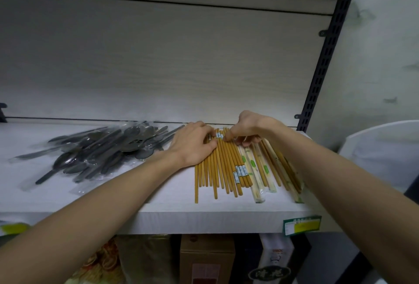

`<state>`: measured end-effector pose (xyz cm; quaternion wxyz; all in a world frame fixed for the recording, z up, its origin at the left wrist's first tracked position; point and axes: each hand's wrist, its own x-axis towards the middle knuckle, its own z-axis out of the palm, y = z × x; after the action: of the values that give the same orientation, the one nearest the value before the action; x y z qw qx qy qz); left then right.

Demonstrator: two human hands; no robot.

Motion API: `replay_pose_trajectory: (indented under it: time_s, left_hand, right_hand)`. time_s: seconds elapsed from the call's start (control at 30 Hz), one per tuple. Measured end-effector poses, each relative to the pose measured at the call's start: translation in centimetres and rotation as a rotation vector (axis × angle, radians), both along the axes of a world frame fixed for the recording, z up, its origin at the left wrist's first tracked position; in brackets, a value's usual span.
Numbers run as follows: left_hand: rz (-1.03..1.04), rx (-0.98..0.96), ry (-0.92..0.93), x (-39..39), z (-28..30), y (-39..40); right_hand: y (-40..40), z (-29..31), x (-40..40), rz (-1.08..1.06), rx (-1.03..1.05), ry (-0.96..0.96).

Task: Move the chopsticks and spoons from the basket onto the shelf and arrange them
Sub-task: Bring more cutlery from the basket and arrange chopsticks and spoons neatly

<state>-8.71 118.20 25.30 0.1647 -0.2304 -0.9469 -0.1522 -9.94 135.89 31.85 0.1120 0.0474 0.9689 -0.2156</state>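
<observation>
Left hand lies flat on the chopsticks on the shelf, right hand curls fingertips onto them; a hard shove could roll sticks off the front edge

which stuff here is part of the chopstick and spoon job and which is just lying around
Part of the job:
- brown chopsticks
- wrapped chopsticks
- wrapped spoons
- shelf
- left hand and right hand, both resting on the chopsticks

Just lying about:
- price tag on the shelf edge
- boxes on the level below
</observation>
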Motion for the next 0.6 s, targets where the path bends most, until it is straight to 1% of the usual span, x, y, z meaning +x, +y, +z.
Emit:
replay_pose_trajectory:
  time_s: [0.27, 0.4, 0.5, 0.6]
  left_hand:
    - [-0.012, 0.003, 0.002, -0.5, -0.1, -0.3]
    - [-0.019, 0.027, 0.002, -0.5, 0.0, -0.4]
    - [-0.025, 0.038, -0.004, -0.4, 0.1, -0.5]
    - [-0.030, 0.032, 0.000, -0.3, 0.2, -0.5]
  right_hand:
    - [-0.5, 0.7, -0.5, -0.004, 0.075, -0.140]
    - [-1.3, 0.4, -0.6, -0.024, 0.101, -0.075]
    - [-1.8, 0.1, -0.7, 0.029, 0.160, -0.055]
    - [-2.2, -0.7, -0.7, 0.072, 0.213, 0.023]
